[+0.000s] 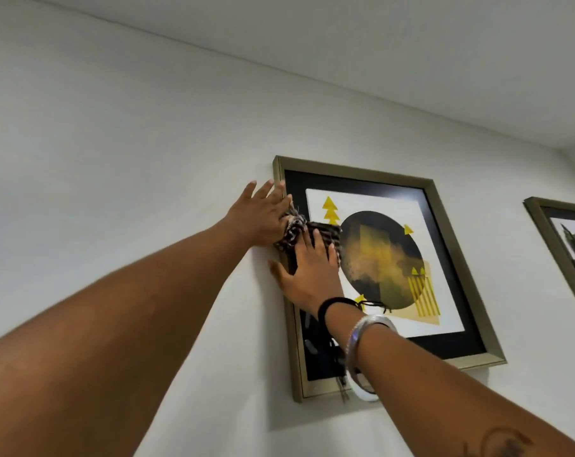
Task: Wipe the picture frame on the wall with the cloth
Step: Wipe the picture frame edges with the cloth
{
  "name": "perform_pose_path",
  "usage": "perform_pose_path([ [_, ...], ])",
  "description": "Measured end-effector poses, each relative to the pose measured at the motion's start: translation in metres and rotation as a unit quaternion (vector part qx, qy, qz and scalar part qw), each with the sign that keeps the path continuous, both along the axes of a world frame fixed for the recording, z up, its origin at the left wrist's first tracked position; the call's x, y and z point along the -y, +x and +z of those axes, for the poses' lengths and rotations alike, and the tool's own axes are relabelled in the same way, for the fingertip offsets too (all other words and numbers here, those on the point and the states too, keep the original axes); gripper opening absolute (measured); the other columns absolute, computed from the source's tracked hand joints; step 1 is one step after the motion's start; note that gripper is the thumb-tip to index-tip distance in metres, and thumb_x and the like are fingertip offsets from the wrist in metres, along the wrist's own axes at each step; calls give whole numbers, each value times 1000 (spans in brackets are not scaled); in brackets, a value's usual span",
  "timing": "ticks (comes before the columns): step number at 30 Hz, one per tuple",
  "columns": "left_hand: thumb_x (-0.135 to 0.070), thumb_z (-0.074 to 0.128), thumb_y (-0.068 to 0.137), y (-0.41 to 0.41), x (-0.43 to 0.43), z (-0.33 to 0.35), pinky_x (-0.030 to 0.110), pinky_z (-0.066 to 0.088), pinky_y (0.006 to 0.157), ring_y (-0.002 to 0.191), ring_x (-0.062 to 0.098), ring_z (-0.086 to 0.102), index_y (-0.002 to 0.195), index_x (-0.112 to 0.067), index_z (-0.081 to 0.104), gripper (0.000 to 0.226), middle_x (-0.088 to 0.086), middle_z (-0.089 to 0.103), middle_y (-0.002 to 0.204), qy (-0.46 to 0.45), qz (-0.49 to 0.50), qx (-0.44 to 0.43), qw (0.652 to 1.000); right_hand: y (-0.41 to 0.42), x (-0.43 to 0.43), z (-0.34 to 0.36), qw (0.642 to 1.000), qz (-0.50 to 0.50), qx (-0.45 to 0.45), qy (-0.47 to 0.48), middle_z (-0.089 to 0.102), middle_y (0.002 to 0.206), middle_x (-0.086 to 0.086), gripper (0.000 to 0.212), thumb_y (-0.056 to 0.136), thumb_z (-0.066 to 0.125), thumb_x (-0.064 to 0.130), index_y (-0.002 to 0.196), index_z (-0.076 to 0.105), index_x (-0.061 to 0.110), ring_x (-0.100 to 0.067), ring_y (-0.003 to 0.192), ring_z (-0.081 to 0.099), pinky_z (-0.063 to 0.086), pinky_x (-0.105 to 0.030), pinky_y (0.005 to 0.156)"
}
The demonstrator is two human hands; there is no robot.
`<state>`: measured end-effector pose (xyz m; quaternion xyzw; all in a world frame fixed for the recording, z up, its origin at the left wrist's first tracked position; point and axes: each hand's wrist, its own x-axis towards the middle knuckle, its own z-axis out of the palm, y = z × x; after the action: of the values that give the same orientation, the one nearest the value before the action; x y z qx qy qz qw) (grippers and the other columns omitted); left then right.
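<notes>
Left hand [263, 216] lay flat, fingers spread, against wall at picture frame [464, 268] left edge. Right hand [307, 272] pressed open-palmed on striped, frayed cloth [325, 234] over glass near upper left. Frame rectangular, brushed-gold, black mat, yellow-black abstract print. Silver bangle [362, 344] on right wrist.

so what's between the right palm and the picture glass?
Head view: the striped cloth lies there, pressed flat by the right hand against the picture frame. The left hand rests by the frame's left edge, touching the cloth's frayed end.
</notes>
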<state>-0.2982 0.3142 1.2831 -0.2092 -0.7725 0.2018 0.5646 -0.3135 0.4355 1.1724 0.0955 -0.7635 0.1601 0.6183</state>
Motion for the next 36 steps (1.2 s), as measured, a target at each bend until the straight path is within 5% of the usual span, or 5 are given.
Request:
perform_pose_path([
  [7, -74, 21, 87, -11, 4, 2, 51, -7, 121, 151, 25, -9, 154, -21, 4, 87, 7, -9, 164, 0, -18, 19, 1000, -2, 8, -92, 998, 48, -34, 7, 13, 166, 5, 89, 86, 37, 72, 156, 14, 23, -10, 153, 2, -5, -40, 125],
  [13, -74, 36, 84, -2, -2, 5, 54, -9, 119, 150, 27, -13, 153, -16, -2, 98, 11, -13, 163, -19, 46, 29, 998, 8, -3, -172, 998, 35, -5, 43, 26, 159, 16, 75, 87, 36, 73, 150, 28, 33, -8, 150, 18, 7, -40, 125],
  [17, -64, 35, 90, 6, -5, 3, 54, -8, 120, 151, 27, -12, 154, -15, -1, 88, 12, -14, 163, -14, 67, 47, 997, 18, -10, -125, 997, 25, 5, 72, 32, 158, 8, 76, 87, 31, 74, 148, 31, 30, -15, 147, 26, 8, -38, 124],
  [26, -34, 26, 98, 19, -7, 7, 57, -8, 118, 151, 29, -4, 154, -18, 6, 62, 8, -3, 165, -6, 55, 60, 997, 9, -20, 46, 992, -41, 61, 103, 15, 166, -3, 90, 85, 34, 76, 156, 11, 25, -22, 152, 12, 12, -49, 124],
  [36, -61, 32, 91, 16, -6, -8, 55, -14, 117, 151, 26, -9, 154, -11, -1, 86, 9, -10, 164, 15, 32, 80, 996, 18, 0, -68, 998, 33, 20, 54, 28, 161, -2, 91, 81, 40, 78, 152, 25, 23, -19, 150, 20, 14, -49, 124],
])
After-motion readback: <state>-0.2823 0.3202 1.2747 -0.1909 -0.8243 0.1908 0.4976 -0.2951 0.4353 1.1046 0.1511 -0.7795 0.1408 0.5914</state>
